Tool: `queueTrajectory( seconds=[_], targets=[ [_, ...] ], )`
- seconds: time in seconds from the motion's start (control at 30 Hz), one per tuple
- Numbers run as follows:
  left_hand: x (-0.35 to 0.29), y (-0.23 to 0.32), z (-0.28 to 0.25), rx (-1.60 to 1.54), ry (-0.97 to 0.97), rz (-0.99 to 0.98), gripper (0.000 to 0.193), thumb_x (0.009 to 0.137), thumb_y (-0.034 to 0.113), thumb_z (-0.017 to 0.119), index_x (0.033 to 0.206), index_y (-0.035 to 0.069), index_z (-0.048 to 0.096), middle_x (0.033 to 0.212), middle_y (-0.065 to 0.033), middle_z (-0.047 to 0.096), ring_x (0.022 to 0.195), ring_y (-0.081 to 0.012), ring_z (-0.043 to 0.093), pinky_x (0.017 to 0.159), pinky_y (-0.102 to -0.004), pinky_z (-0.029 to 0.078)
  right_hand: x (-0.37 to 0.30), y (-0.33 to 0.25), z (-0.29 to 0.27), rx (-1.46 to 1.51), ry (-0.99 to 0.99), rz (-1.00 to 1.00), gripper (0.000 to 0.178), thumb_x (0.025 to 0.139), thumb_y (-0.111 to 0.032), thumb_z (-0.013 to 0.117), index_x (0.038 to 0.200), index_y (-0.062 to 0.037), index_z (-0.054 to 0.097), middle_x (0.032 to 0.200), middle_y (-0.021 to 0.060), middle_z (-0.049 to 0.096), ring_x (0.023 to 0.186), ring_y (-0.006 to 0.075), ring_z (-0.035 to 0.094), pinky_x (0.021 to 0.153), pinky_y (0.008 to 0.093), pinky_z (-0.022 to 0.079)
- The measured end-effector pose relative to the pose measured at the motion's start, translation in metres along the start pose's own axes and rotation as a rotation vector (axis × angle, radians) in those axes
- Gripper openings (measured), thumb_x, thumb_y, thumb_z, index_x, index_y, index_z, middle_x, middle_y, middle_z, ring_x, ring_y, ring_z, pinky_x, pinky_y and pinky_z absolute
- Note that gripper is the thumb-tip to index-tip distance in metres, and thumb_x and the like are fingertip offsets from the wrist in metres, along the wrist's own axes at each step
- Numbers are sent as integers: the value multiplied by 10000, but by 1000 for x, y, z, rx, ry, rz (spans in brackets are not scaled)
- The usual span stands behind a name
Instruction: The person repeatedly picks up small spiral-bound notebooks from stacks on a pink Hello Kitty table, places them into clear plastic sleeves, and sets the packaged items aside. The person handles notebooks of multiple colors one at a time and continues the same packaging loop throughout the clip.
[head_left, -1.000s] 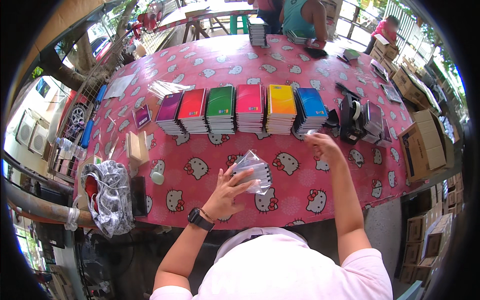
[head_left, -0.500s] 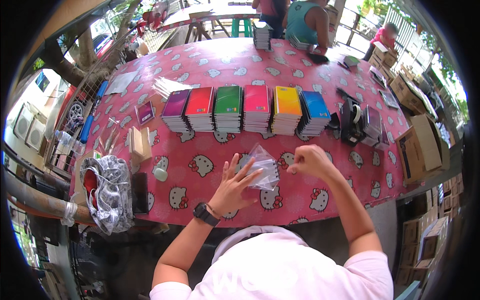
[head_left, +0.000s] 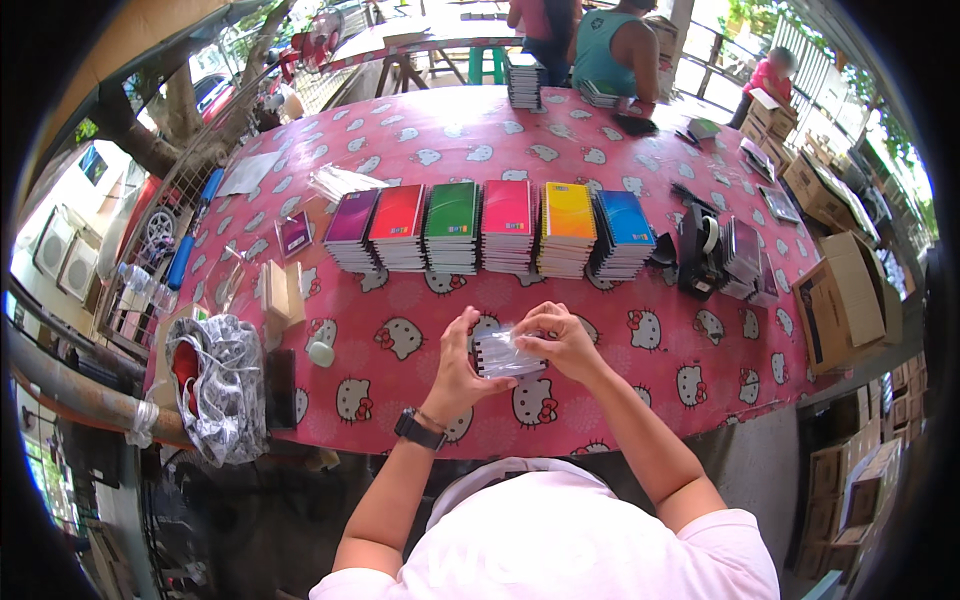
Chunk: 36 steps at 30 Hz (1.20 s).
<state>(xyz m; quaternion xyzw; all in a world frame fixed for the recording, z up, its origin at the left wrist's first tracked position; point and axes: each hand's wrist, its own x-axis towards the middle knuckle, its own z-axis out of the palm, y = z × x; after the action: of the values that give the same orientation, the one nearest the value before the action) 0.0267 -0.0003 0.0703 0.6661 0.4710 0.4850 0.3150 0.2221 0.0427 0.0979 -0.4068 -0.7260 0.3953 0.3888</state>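
Note:
A small bundle of spiral notebooks point(head_left: 497, 360) in clear plastic lies on the pink table in front of me, its black coil edge toward the left. My left hand point(head_left: 456, 372), with a black watch on the wrist, grips the bundle's left side, thumb along the near edge and fingers at the far left. Over its far right part, my right hand point(head_left: 562, 345) has its fingertips pinched on the clear plastic wrapper point(head_left: 508, 340). Beyond my hands stands a row of notebook stacks: purple point(head_left: 352, 218), red point(head_left: 398, 212), green point(head_left: 451, 212), pink point(head_left: 506, 208), yellow point(head_left: 567, 213) and blue point(head_left: 626, 220).
Right of the row are a black tape dispenser point(head_left: 699, 250) and dark notebooks point(head_left: 740, 250). An open cardboard box point(head_left: 840, 295) stands at the right edge. At left lie a grey patterned cloth bag point(head_left: 225, 390), a dark phone-like slab point(head_left: 281, 388) and a pale green case point(head_left: 320, 353). Other people point(head_left: 612, 50) are at the far side.
My right hand has come in from the right and now pinches the plastic. The bundle has turned, its coil edge going from right to left. My left hand has shifted from over it to its side.

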Motion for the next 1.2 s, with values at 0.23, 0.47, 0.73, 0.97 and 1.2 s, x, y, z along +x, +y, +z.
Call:
queueTrajectory(
  seconds=[0.23, 0.47, 0.73, 0.97, 1.2],
  targets=[
    [-2, -4, -1, 237, -60, 211, 466, 671, 284, 793, 1101, 161, 662, 1240, -12, 562, 1289, -263, 358, 1070, -459, 236, -3, -10, -16, -34, -109, -298, 378, 675, -214, 791, 1019, -114, 672, 1089, 63, 602, 1065, 231, 497, 940, 386, 377],
    [-25, -4, 23, 81, 175, 86, 257, 751, 210, 734, 1002, 158, 716, 1163, 2, 627, 1264, -215, 391, 1085, -421, 198, -25, 12, 11, -230, -8, -378, 368, 687, -236, 787, 989, -94, 630, 1179, 109, 574, 1071, 292, 531, 888, 406, 437],
    [-15, 15, 25, 149, 279, -161, 419, 834, 191, 664, 1229, 84, 574, 1135, -48, 645, 1168, -142, 471, 1055, -408, 230, -10, -3, 18, -139, -9, 6, 277, 712, -212, 777, 853, -28, 625, 960, 100, 636, 919, 220, 583, 782, 309, 474],
    [-28, 40, 25, 408, 411, 191, 488, 860, 198, 601, 1317, 90, 470, 1270, -53, 557, 1181, -194, 483, 1094, -501, 120, 18, 9, 11, 229, -160, 320, 216, 748, -143, 736, 868, 21, 664, 738, 58, 654, 658, 93, 590, 616, 248, 490],
    [-45, 35, 44, 796, 18, 125, 608, 751, 327, 634, 1307, 144, 471, 1362, -26, 449, 1297, -191, 364, 1087, -575, 65, 19, 20, -7, 232, -85, 318, 142, 800, -109, 671, 903, -12, 679, 787, 39, 653, 723, 78, 573, 644, 245, 476]
  ],
)
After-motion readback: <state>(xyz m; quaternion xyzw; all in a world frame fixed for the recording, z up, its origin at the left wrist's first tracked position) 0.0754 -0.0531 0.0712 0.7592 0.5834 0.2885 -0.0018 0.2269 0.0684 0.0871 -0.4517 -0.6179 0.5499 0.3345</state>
